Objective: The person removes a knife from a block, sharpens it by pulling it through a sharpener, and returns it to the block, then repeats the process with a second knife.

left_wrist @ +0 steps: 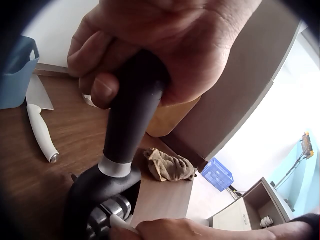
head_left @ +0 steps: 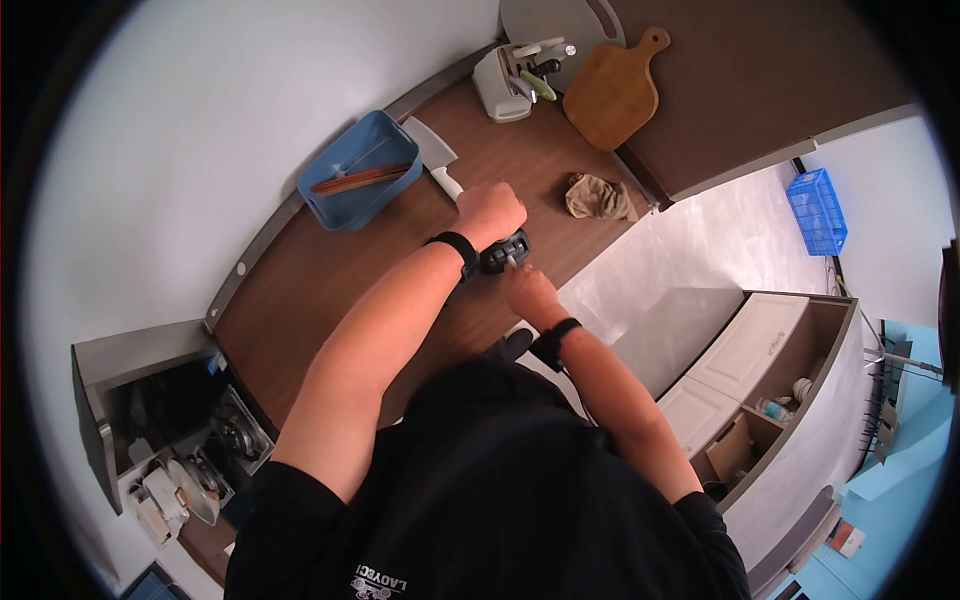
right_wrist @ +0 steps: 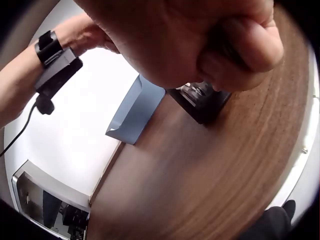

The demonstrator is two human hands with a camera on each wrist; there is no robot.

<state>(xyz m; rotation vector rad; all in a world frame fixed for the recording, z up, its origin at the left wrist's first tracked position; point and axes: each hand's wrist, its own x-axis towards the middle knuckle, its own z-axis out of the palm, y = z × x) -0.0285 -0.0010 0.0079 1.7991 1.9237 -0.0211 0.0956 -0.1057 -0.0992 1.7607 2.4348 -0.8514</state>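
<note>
My left hand (head_left: pixel 490 215) grips the dark handle of a black knife sharpener (left_wrist: pixel 102 185), its fingers curled round the top. The sharpener stands on the brown counter, with metallic rollers showing in its slot. Close by it, my right hand (head_left: pixel 530 292) has its fingers curled in a fist round a slim thing with a pale end (left_wrist: pixel 121 223), which reaches into the slot. Most of that thing is hidden by the fingers, and I cannot tell its kind. A cleaver (head_left: pixel 432 150) with a white handle lies just beyond my left hand.
A blue bin (head_left: pixel 345 205) holding reddish-brown sticks stands by the wall. Farther back are a white knife block (head_left: pixel 497 88) and a leaning wooden cutting board (head_left: pixel 612 95). A crumpled brown cloth (head_left: pixel 600 198) lies near the counter's right edge. A sink (head_left: pixel 165 410) is at lower left.
</note>
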